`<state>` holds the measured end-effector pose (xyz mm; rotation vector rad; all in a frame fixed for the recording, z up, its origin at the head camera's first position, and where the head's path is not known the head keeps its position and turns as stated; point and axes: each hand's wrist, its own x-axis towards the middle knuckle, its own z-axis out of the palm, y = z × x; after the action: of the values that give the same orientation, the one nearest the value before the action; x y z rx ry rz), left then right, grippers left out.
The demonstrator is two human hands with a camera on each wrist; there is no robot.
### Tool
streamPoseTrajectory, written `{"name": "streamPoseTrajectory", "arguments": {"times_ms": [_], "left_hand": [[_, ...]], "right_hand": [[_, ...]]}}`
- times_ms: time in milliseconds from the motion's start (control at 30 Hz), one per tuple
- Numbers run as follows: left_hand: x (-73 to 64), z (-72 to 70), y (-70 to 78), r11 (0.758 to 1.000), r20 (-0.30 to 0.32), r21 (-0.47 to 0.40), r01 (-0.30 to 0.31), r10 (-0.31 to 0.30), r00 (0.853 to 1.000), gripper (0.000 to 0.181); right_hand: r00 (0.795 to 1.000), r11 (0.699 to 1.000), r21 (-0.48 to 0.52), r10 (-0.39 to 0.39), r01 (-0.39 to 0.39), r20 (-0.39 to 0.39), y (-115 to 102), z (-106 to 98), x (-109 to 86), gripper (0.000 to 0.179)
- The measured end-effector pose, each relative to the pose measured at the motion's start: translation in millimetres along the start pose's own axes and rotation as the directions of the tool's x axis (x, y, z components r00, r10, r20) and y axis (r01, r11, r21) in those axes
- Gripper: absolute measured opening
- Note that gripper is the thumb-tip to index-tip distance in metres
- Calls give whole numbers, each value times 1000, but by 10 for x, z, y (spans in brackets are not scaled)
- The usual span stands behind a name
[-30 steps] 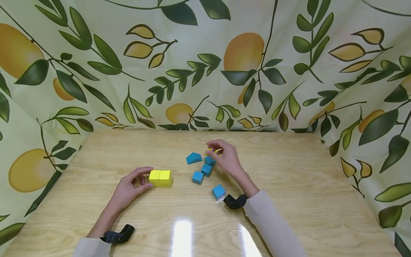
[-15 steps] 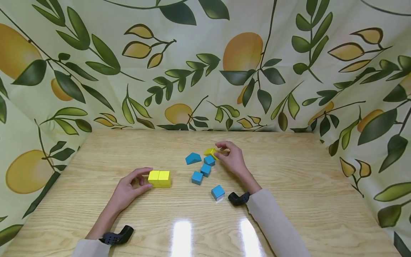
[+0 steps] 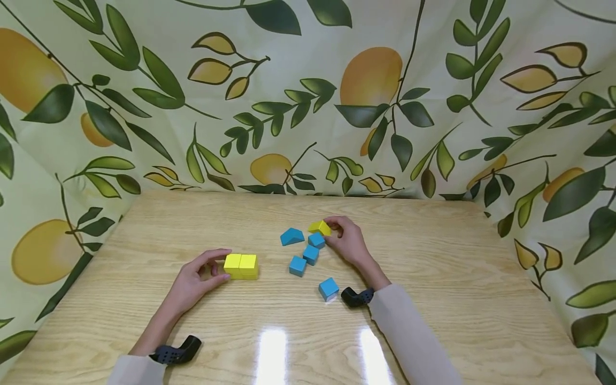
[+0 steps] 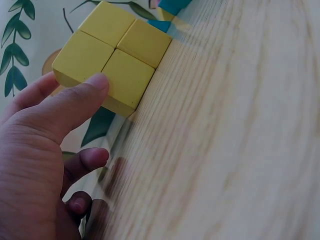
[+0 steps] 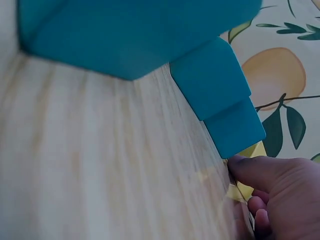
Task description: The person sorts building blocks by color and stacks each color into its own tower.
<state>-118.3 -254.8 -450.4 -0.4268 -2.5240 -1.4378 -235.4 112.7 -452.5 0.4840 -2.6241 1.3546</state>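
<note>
Yellow cubes [image 3: 240,266] stand stacked two wide and two high on the table; in the left wrist view all four-square front faces of the yellow stack [image 4: 111,59] show. My left hand [image 3: 194,280] grips the stack's left side, thumb on the near face and index finger behind. At the back, my right hand [image 3: 348,240] pinches a yellow triangular block [image 3: 320,228] at its right end between thumb and index finger. In the right wrist view the right hand [image 5: 285,192] partly hides this yellow block [image 5: 245,189]. A blue block [image 3: 316,240] lies just in front of it.
Left of the yellow triangular block lies a blue triangular block [image 3: 292,237]. Two blue cubes, one [image 3: 310,254] behind the other [image 3: 297,266], touch at a corner. Another blue cube [image 3: 329,289] sits nearer, beside the right wrist. A patterned cloth [image 3: 298,107] hangs behind the wooden table [image 3: 433,321].
My right hand first drew off rightward from the yellow triangular block, then closed its fingers on the block's right end. The left hand keeps its hold on the yellow stack.
</note>
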Motion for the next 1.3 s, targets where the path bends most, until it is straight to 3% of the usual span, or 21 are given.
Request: {"name": "streamPoseTrajectory", "arguments": {"times_ms": [167, 467, 667, 933, 1300], "left_hand": [[-13, -4, 6, 1000, -1, 4, 4, -4, 1000, 50], [22, 3, 16, 1000, 4, -8, 18, -18, 1000, 50], [20, 8, 32, 1000, 6, -15, 15, -15, 1000, 50], [24, 0, 26, 1000, 8, -21, 13, -13, 1000, 49], [0, -10, 4, 1000, -1, -21, 2, -2, 1000, 46]], "right_hand": [[1000, 1000, -7, 17, -17, 1, -15, 3, -4, 37], [995, 996, 64, 69, -65, -66, -26, -33, 20, 39], [995, 998, 40, 58, -55, -86, -131, -102, 29, 39], [997, 998, 49, -24, 28, -76, -419, -144, 24, 40], [988, 982, 115, -153, 153, -11, -830, 105, -21, 39]]}}
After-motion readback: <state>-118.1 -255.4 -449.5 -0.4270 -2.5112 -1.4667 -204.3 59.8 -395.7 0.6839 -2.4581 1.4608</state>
